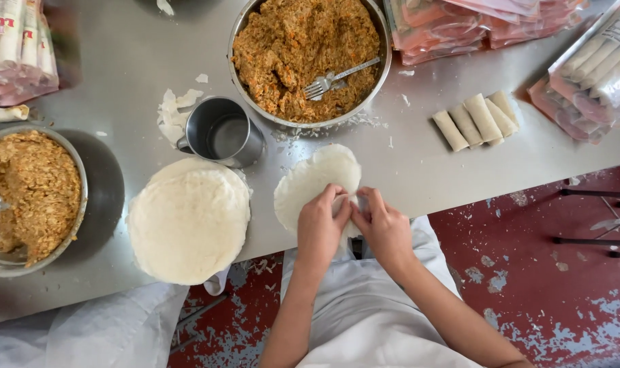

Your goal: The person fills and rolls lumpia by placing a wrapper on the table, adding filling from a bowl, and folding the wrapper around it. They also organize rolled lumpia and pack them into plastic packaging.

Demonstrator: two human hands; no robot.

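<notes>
A steel bowl of orange-brown filling (31, 194) sits at the far left of the metal table (419, 170), beside a stack of round wrappers (187, 221) and a steel cup (221, 133). At the table's near edge, the left hand (319, 228) and right hand (385, 228) pinch the near rim of a single wrapper (313, 180), which spreads away from the fingers. Beyond lies a larger bowl of filling (310, 58) with a fork (337, 78); four finished rolls (477, 119) rest to the right.

Steel table (426, 170), worn red floor (528, 272) with flaking paint, even light.
</notes>
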